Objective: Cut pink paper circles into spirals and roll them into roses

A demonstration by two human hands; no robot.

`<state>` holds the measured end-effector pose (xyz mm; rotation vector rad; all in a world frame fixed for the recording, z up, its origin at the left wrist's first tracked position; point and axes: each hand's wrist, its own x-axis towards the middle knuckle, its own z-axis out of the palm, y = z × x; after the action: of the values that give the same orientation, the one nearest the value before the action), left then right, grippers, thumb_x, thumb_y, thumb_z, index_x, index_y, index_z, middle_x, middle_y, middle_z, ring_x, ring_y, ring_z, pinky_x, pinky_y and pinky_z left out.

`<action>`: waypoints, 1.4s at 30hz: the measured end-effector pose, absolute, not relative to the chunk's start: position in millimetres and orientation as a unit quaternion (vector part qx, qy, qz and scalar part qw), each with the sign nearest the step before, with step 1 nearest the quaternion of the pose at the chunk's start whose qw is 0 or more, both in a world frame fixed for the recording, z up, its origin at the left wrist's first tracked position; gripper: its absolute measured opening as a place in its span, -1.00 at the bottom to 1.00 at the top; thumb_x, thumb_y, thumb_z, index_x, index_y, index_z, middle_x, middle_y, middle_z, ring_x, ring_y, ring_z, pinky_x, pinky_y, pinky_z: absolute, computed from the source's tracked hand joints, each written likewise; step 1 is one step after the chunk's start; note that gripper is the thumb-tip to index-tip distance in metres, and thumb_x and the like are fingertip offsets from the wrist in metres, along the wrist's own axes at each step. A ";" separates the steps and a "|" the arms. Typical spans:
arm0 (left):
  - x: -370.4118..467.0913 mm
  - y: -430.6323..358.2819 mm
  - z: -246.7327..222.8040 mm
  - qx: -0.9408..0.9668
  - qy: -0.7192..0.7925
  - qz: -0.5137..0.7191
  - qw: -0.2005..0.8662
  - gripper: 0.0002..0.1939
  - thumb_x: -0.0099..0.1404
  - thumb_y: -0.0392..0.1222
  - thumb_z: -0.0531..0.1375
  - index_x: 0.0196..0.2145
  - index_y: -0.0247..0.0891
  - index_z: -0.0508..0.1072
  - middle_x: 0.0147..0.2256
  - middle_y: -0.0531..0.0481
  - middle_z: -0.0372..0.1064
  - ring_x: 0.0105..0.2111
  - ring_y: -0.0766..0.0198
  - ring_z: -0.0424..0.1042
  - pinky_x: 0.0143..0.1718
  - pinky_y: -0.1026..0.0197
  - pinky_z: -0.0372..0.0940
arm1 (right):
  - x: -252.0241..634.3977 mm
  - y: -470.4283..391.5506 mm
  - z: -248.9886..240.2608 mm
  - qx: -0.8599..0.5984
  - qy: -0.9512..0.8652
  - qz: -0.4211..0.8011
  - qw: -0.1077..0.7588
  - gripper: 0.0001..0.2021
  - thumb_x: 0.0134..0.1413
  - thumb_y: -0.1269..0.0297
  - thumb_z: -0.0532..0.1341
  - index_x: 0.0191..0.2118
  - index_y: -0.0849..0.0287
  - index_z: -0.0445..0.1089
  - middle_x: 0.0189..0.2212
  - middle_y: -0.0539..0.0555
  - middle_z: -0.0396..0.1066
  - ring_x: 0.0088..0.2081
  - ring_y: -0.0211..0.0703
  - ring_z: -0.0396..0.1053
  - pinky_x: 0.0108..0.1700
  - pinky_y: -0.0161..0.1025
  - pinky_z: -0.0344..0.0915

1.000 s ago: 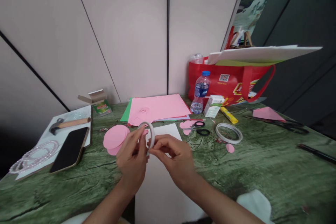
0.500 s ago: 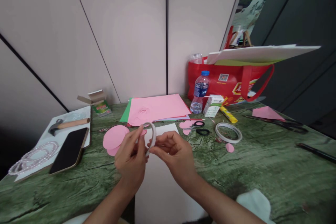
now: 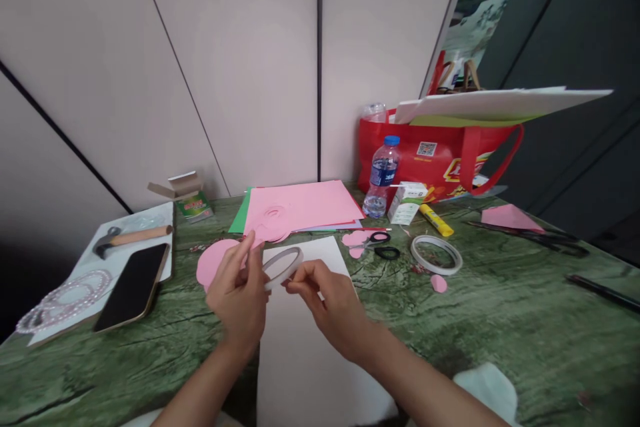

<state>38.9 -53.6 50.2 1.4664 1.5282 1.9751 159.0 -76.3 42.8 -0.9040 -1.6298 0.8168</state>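
A roll of white tape (image 3: 299, 260) is held up above a white sheet (image 3: 305, 360). My left hand (image 3: 237, 293) grips the roll's left side, and a bit of pink shows by its fingertips. My right hand (image 3: 330, 300) is closed in a pinch at the roll's lower right edge; what lies between its fingertips is too small to name. Pink paper circles (image 3: 213, 260) lie just left of my left hand. Behind the hands is a stack of pink paper (image 3: 310, 207) over red and green sheets.
On the left are a phone (image 3: 134, 287), hammer (image 3: 140, 235), beads (image 3: 65, 303) and a small open box (image 3: 195, 205). To the right are scissors (image 3: 387, 253), a second tape roll (image 3: 457, 261), glue (image 3: 437, 220), a bottle (image 3: 381, 177), a carton (image 3: 406, 203) and a red bag (image 3: 435, 167).
The tape roll has tilted from nearly upright to a flatter slant. My left hand has shifted slightly left and down, and my right hand's fingers have drawn into a tighter pinch.
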 end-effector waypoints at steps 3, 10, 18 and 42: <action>37.5 -49.4 50.5 0.464 0.541 0.681 0.171 -0.70 0.15 -0.08 0.19 -0.14 -0.13 0.48 -0.33 0.02 0.41 -0.69 0.53 0.26 -0.82 0.47 0.18 | 174.7 -69.0 49.8 -0.357 -0.656 0.401 0.530 -0.82 0.04 0.24 0.18 -0.28 0.12 0.14 -0.44 0.01 0.47 -0.40 -0.22 0.45 -0.37 -0.29 0.37; 33.0 -34.5 50.6 0.351 0.540 0.703 0.301 -0.59 0.03 -0.07 0.25 -0.14 -0.22 0.49 -0.55 0.11 0.39 -0.84 0.58 0.04 -0.87 0.41 0.07 | 288.5 -28.7 46.2 -0.689 -0.671 0.100 0.254 -0.84 0.00 0.50 0.07 -0.37 0.16 0.36 -0.38 0.13 0.49 -0.34 -0.08 0.43 -0.32 -0.26 0.23; 32.8 -33.4 53.4 0.330 0.505 0.711 0.360 -0.62 -0.01 -0.18 0.26 -0.18 -0.32 0.50 -0.65 0.18 0.29 -0.85 0.59 -0.01 -0.89 0.41 0.01 | 306.5 -5.1 2.9 -0.702 -0.698 0.089 0.107 -0.58 -0.20 0.72 0.05 -0.22 0.24 0.42 -0.15 0.21 0.41 -0.09 -0.06 0.33 -0.16 -0.31 0.14; 26.7 -29.9 51.1 0.357 0.519 0.726 0.276 -0.59 0.05 -0.10 0.24 -0.11 -0.23 0.47 -0.65 0.17 0.30 -0.87 0.54 0.06 -0.90 0.39 0.05 | 211.6 -48.1 50.9 -0.321 -0.551 0.580 0.506 -0.50 -0.08 0.14 0.27 0.01 0.17 0.23 -0.46 0.03 0.44 -0.42 -0.22 0.39 -0.31 -0.20 0.32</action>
<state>26.7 -29.9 51.1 0.9605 1.3934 1.9517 211.6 -48.1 50.9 -0.7742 -1.3297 1.3987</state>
